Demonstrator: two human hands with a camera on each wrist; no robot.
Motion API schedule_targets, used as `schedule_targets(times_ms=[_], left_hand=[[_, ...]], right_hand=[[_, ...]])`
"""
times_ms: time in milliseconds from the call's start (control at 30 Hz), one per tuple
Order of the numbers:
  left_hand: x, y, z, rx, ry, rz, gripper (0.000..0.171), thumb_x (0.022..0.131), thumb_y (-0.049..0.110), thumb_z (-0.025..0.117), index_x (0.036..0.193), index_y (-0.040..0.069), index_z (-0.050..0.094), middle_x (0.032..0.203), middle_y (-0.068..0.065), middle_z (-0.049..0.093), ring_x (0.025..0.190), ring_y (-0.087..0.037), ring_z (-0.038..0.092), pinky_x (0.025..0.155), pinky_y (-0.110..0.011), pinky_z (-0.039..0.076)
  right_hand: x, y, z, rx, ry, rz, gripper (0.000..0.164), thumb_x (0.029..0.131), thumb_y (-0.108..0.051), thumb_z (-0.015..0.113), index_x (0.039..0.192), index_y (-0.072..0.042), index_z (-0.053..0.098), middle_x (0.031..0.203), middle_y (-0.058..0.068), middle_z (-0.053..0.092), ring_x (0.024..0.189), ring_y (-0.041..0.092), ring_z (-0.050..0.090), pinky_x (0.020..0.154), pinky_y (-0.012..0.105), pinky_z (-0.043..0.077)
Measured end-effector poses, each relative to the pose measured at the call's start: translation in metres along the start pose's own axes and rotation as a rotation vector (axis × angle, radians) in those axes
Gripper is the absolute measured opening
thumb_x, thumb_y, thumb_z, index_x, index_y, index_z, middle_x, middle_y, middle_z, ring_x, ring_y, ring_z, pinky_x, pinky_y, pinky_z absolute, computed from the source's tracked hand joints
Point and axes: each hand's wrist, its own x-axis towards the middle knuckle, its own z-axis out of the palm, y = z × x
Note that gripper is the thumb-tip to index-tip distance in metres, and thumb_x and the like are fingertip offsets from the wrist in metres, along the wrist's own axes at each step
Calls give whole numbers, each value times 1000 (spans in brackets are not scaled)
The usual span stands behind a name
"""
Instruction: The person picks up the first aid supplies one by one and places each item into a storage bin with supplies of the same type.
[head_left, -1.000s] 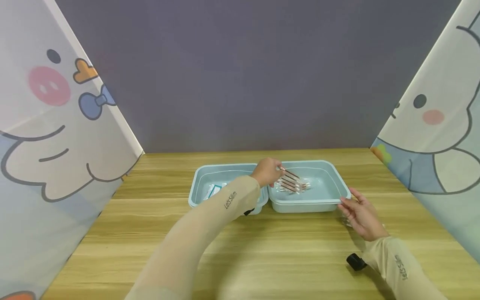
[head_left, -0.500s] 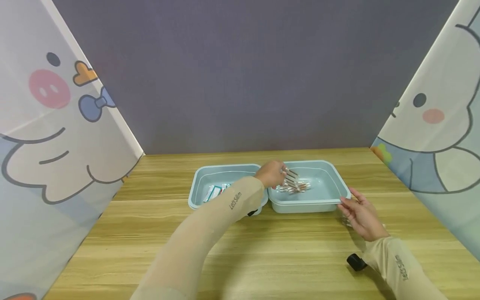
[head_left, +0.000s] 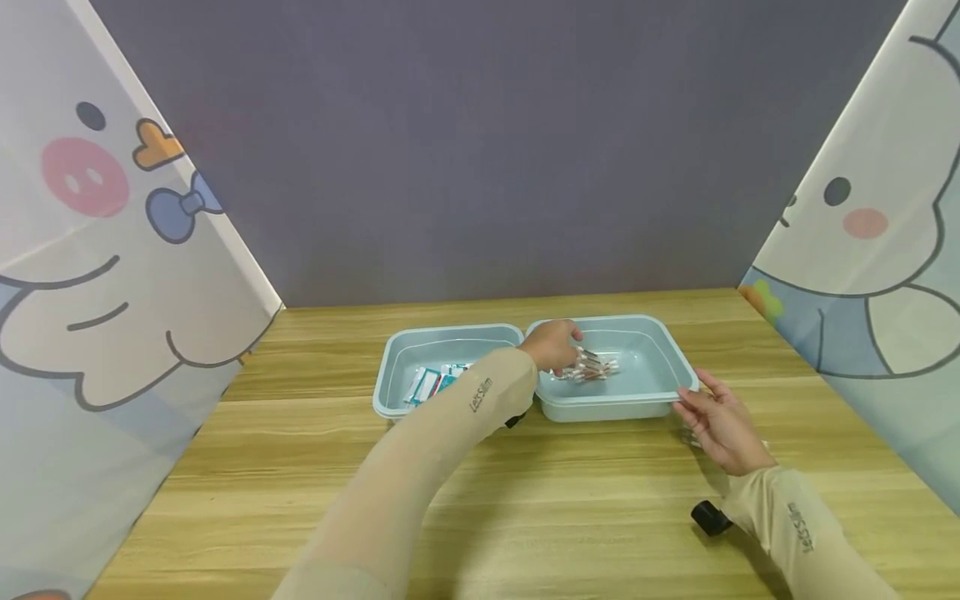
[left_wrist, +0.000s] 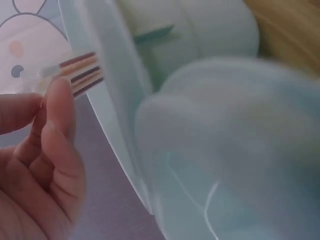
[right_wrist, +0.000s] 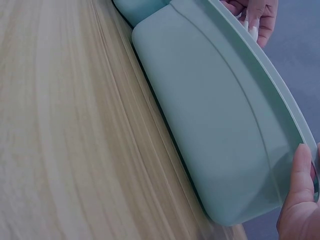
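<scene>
Reaching into the right tray [head_left: 678, 371], the left hand [head_left: 553, 345] pinches a few brown-banded sticks [left_wrist: 80, 74] just above the pile [head_left: 592, 368] at its centre. Right hand [head_left: 718, 423], fingers relaxed, steadies the tray rim at four o'clock, presumably against sliding

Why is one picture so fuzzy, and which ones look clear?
The left wrist view is blurred: the tray fills it too close to focus, and the sticks by the left hand smear. The head view is sharp and evenly lit, with soft shadows under the arms. The right wrist view is fairly clear; the table streaks.
</scene>
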Motion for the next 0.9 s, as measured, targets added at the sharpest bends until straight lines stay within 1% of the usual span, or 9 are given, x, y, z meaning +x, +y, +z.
schedule_targets(times_ms=[100,200,300,400,467,633,700,833,900], left_hand=[[2,3,0,-5,25,-21,32,93,3,57,125,7,58,105,-8,68,50,-14,57,42,-20,41],[2,9,1,-19,67,-19,30,91,3,59,121,8,61,119,-9,63,51,-15,60,43,-19,43],[1,16,2,-29,115,-11,29,90,3,60,118,7,62,122,-10,61,58,-19,65,45,-19,45],[-1,22,3,-41,156,-25,29,89,2,60,118,8,62,123,-9,60,67,-22,68,47,-19,47],[-1,25,3,-64,169,-37,32,89,0,60,120,8,61,121,-9,61,66,-21,68,48,-19,48],[-2,25,3,-88,163,-48,38,90,-1,59,127,7,57,118,-10,61,56,-14,60,50,-20,48],[-2,23,4,-84,148,-54,41,91,-1,59,130,7,56,121,-10,60,59,-14,59,52,-22,49],[-1,20,7,-23,123,-55,46,91,-1,59,135,9,52,128,-8,57,75,-16,58,56,-22,48],[1,18,7,29,118,-43,49,90,-1,59,137,10,51,131,-7,56,87,-16,57,64,-21,48]], right_hand=[[-1,-1,0,-7,-6,7,38,96,9,48,125,-12,35,97,9,56,78,14,64,78,19,54],[-2,-1,0,-7,-11,4,37,96,9,47,125,-12,36,96,9,56,78,14,64,78,19,54],[-3,-1,0,0,-12,-7,33,95,9,48,120,-13,45,96,9,57,79,14,65,78,19,54],[-3,0,0,7,-12,-10,31,95,9,48,116,-14,51,96,9,56,79,15,65,77,20,54],[-3,0,0,11,-13,-9,31,95,9,48,115,-15,51,96,9,56,79,15,65,77,20,54],[-2,1,0,11,-21,-14,31,95,9,48,117,-14,50,97,9,56,80,15,65,77,20,54],[-2,2,0,6,-25,-13,31,96,8,48,118,-13,48,98,9,56,81,15,65,78,20,54],[-2,2,0,-6,-27,-11,35,96,8,48,124,-12,39,98,8,56,81,14,64,78,19,54],[-3,1,1,-8,-27,-13,37,96,8,48,125,-12,36,98,8,57,81,14,64,78,19,54]])
